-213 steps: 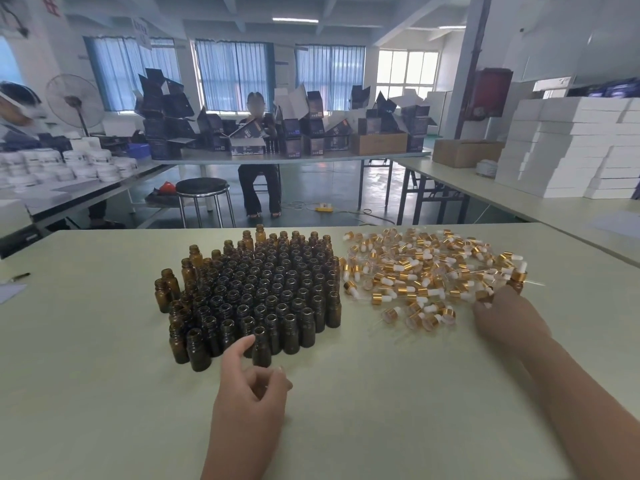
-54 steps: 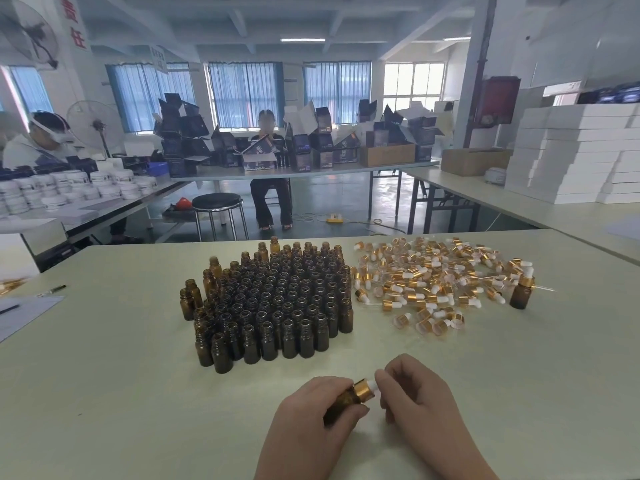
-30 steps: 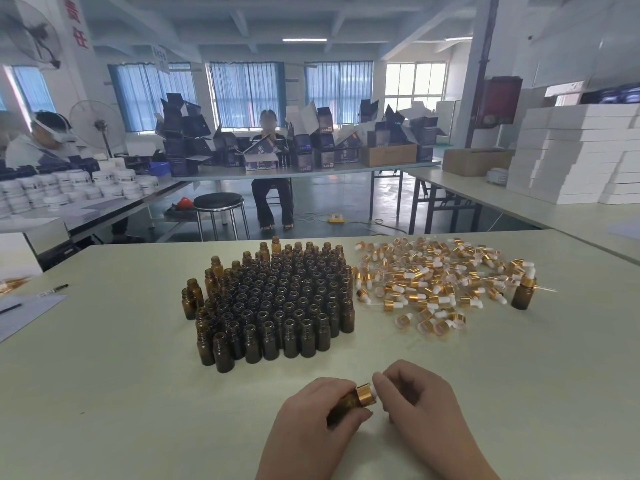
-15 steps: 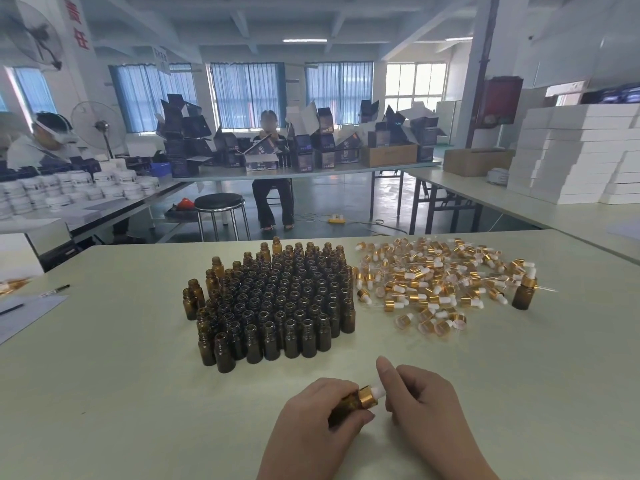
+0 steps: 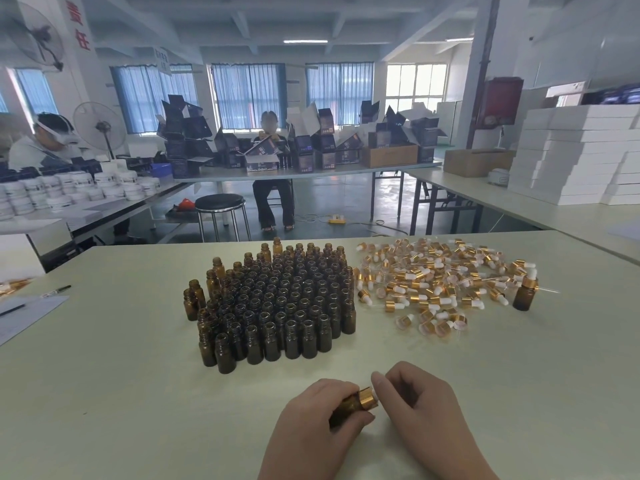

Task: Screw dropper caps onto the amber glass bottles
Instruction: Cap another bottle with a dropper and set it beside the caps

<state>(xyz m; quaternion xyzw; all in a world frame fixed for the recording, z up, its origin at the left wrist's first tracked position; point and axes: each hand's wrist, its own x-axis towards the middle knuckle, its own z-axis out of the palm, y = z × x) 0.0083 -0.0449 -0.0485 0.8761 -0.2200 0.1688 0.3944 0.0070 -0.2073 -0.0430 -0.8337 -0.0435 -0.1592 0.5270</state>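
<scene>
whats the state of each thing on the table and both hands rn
held bottle, tilted, cap on its neck
cap, on the held bottle, how tight cannot be told
left hand, grips the held bottle
right hand, fingers curled at the cap
bottle cluster, upright, uncapped
loose caps, lying in a heap
capped bottle, upright, cap on
</scene>
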